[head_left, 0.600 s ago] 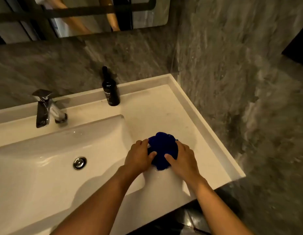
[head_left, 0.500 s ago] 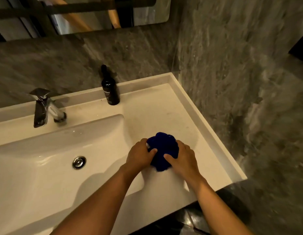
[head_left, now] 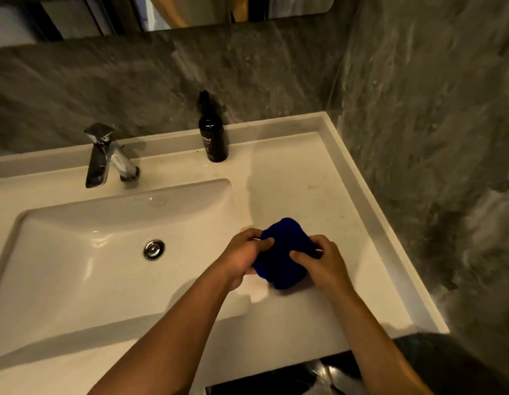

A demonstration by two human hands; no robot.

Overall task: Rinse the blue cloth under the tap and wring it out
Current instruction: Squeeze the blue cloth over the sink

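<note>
Cloth gathered up off the table, not yet at the tap

Both grips, left hand (head_left: 241, 256) and right hand (head_left: 323, 263), now close tighter on the bunched blue cloth (head_left: 284, 252), seemingly lifted slightly off the table (head_left: 318, 195) right of the basin (head_left: 76, 266); the far-left tap (head_left: 105, 155) looks dry.

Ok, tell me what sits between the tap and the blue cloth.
Head view: only the white basin, its drain just off that line, separates the tap from the blue cloth. No water runs.
</note>
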